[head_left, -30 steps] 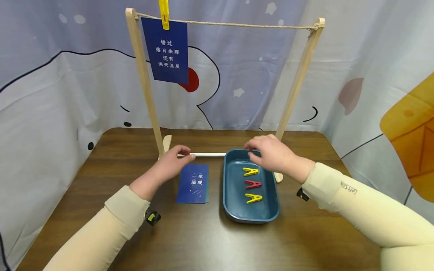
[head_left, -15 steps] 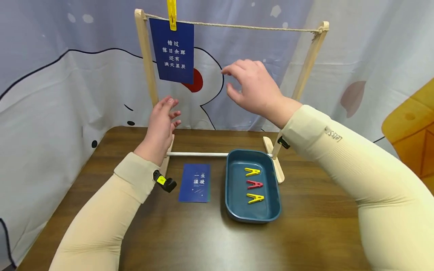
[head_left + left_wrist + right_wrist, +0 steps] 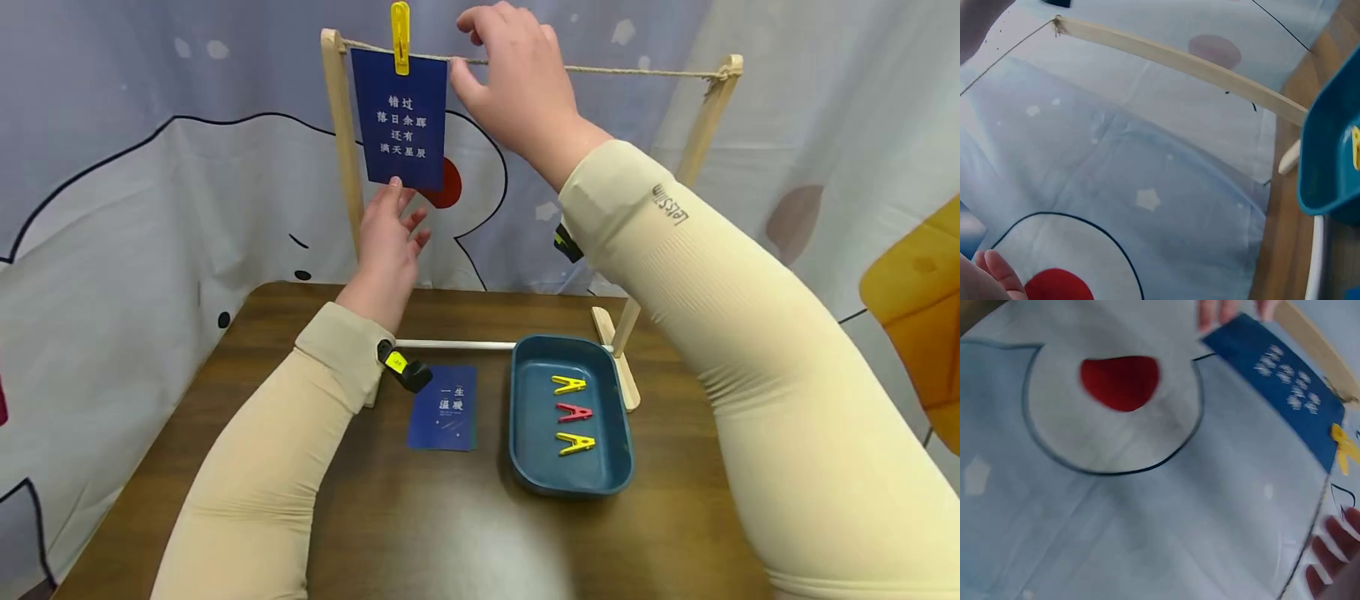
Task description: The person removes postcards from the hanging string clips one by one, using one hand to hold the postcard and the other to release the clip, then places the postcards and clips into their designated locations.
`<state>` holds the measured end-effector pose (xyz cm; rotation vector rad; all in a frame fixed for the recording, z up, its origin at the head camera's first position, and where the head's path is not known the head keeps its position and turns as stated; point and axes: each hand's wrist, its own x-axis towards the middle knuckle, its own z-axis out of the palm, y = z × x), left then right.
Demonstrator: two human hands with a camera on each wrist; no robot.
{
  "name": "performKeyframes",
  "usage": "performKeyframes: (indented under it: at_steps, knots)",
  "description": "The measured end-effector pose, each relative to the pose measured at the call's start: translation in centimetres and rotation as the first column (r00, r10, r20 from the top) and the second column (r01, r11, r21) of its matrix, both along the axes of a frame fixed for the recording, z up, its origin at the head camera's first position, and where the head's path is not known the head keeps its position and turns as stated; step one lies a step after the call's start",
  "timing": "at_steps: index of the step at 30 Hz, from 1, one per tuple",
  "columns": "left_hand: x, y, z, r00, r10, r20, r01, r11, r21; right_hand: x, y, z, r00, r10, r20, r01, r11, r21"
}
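Observation:
A dark blue card [image 3: 399, 125] with white characters hangs from a rope [image 3: 645, 72], held by a yellow clothespin [image 3: 401, 37] at its top edge. My left hand [image 3: 388, 250] is raised beneath the card, thumb tip right at its lower edge and the other fingers loosely spread. In the right wrist view, those fingertips [image 3: 1209, 314] show at the card's lower end. My right hand [image 3: 521, 87] is up by the rope, just right of the card's top corner, fingers curved apart with nothing between them. Only part of the left hand [image 3: 997, 275] shows in the left wrist view.
A wooden frame [image 3: 343, 142] carries the rope above the brown table [image 3: 480, 533]. Another blue card [image 3: 442, 412] lies on the table. Beside it, a blue tray [image 3: 513, 417] holds two yellow clothespins [image 3: 576, 443] and a red clothespin [image 3: 574, 412]. A patterned curtain hangs behind.
Both hands have risen from above the table to the hanging card: the left to its lower edge, the right to the rope beside its top. The view has shifted slightly.

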<state>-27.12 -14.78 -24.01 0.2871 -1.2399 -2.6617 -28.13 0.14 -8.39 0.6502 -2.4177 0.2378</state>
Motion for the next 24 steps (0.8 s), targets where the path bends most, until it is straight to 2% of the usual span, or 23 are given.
performKeyframes:
  at_steps: [3, 5, 12, 18, 24]
  knots:
    - [-0.2, 0.4, 0.6, 1.000, -0.004, 0.011, 0.004, 1.000, 0.019, -0.3, -1.2, 0.8, 0.981, -0.080, 0.176, 0.088, 0.995, -0.040]
    - [-0.3, 0.5, 0.8, 1.000, 0.002, 0.022, -0.002, 1.000, 0.031, -0.4, -1.9, 1.2, 0.962, -0.091, 0.256, 0.110, 0.992, -0.062]
    - [-0.8, 1.2, 1.0, 0.999, 0.036, 0.012, -0.037, 0.998, 0.054, -0.7, -2.9, 2.5, 0.915, -0.009, 0.404, 0.099, 0.974, -0.202]
    - [-1.0, 1.8, 0.8, 0.999, 0.039, -0.009, -0.038, 0.998, 0.039, -0.8, -3.5, 3.1, 0.893, 0.105, 0.437, 0.056, 0.939, -0.340]
    - [-1.1, 2.1, 0.8, 0.999, 0.041, -0.036, -0.039, 0.997, 0.059, -0.8, -4.2, 3.2, 0.926, 0.098, 0.364, 0.041, 0.934, -0.356]
